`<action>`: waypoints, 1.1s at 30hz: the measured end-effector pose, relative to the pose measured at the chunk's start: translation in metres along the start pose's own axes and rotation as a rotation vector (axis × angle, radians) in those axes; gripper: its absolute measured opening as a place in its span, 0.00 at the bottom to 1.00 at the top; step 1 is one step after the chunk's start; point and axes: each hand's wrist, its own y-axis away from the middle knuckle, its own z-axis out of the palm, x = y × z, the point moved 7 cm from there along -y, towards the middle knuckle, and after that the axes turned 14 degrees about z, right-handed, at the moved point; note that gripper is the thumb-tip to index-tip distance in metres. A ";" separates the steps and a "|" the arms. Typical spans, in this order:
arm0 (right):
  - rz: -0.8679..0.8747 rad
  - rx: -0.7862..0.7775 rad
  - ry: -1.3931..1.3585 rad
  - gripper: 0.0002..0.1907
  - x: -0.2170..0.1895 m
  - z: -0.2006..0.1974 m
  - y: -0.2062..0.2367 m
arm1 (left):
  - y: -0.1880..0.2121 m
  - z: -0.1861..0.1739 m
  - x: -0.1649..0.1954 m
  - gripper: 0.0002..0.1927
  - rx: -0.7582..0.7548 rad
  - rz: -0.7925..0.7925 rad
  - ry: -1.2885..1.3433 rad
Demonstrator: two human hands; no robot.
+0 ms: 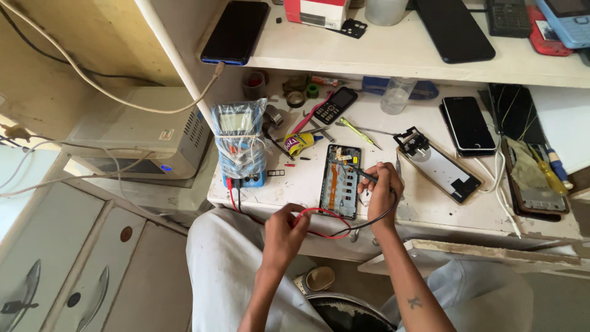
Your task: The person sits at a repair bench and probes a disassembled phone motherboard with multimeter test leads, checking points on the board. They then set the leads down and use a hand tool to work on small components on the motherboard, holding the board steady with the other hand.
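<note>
- An opened phone (340, 181), back cover off, is laid flat on the white counter (430, 209).
- The black probe (367, 176) is gripped by the right hand (382, 192) and set against the phone.
- The red lead (316, 213) is pinched in the closed left hand (285, 232).
- A plastic-wrapped blue multimeter (239, 144) stands left; a red-and-white box (316, 11) is kept on the shelf (393, 52).

Hands (381, 187) with probes (367, 176) over opened phone (340, 181)

I'm curling my left hand (284, 229) into a pinch at six o'clock, my right hand (382, 187) pinching toward eleven o'clock.
</note>
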 end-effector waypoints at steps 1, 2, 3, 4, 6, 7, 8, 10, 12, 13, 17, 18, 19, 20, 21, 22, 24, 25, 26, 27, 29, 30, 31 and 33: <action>-0.006 -0.001 0.000 0.19 -0.001 0.000 -0.001 | -0.002 -0.006 0.002 0.14 0.047 0.040 -0.050; -0.011 -0.001 0.002 0.19 -0.001 0.000 0.000 | -0.003 -0.014 0.007 0.14 0.105 0.103 -0.144; -0.013 0.000 0.002 0.19 -0.001 0.000 0.000 | -0.005 -0.025 0.012 0.14 0.162 0.166 -0.240; -0.019 0.004 0.023 0.19 -0.001 0.000 0.001 | -0.007 -0.035 0.018 0.14 0.219 0.228 -0.335; -0.033 0.005 0.064 0.19 -0.002 0.000 0.001 | -0.017 -0.054 0.014 0.13 0.258 0.121 -0.450; -0.032 0.001 0.042 0.19 -0.001 0.000 0.001 | -0.023 -0.064 0.013 0.13 0.278 0.066 -0.506; -0.030 -0.003 0.019 0.19 0.000 0.000 0.001 | -0.028 -0.075 0.022 0.15 0.347 0.170 -0.525; -0.026 -0.022 -0.027 0.18 0.001 0.000 -0.001 | -0.036 -0.093 0.039 0.19 0.479 0.377 -0.562; -0.020 -0.052 -0.074 0.17 0.002 0.001 -0.001 | -0.053 -0.100 0.030 0.16 0.400 0.246 -0.572; -0.018 -0.047 -0.071 0.17 0.002 0.001 -0.001 | -0.060 -0.102 0.024 0.15 0.362 0.184 -0.576; -0.021 -0.017 -0.018 0.17 0.002 0.000 -0.001 | -0.081 -0.100 0.017 0.15 0.288 0.242 -0.623; -0.018 -0.007 0.006 0.16 0.002 -0.001 0.000 | -0.084 -0.097 0.015 0.16 0.275 0.276 -0.627; -0.020 -0.008 0.004 0.16 0.001 -0.001 0.000 | -0.085 -0.095 0.013 0.17 0.262 0.307 -0.632; -0.022 -0.010 0.002 0.16 0.001 0.000 0.000 | -0.087 -0.093 0.010 0.17 0.247 0.325 -0.645; -0.022 -0.014 0.001 0.16 0.001 0.000 0.000 | -0.088 -0.092 0.007 0.18 0.232 0.339 -0.657; -0.032 -0.021 0.003 0.16 0.000 0.001 0.000 | -0.090 -0.091 0.005 0.18 0.218 0.354 -0.670; -0.054 -0.034 0.007 0.16 -0.001 0.001 0.001 | -0.091 -0.091 0.003 0.17 0.194 0.379 -0.668; -0.045 -0.032 0.001 0.15 0.000 0.001 0.001 | -0.092 -0.090 0.003 0.17 0.182 0.395 -0.666; -0.037 -0.030 -0.004 0.15 0.001 0.000 0.002 | -0.092 -0.089 0.001 0.17 0.164 0.366 -0.670; -0.032 -0.027 -0.011 0.15 0.001 0.000 0.001 | -0.095 -0.089 0.000 0.16 0.148 0.342 -0.676; -0.031 -0.031 -0.001 0.15 0.001 -0.001 0.001 | -0.096 -0.088 0.000 0.17 0.123 0.326 -0.693; -0.031 -0.034 0.005 0.14 0.001 -0.001 0.001 | -0.097 -0.088 0.001 0.18 0.117 0.337 -0.703; -0.039 -0.041 0.004 0.14 0.001 -0.001 0.001 | -0.097 -0.088 0.001 0.19 0.112 0.346 -0.713; -0.060 -0.054 0.001 0.14 0.000 0.000 0.001 | -0.098 -0.088 0.001 0.19 0.096 0.344 -0.703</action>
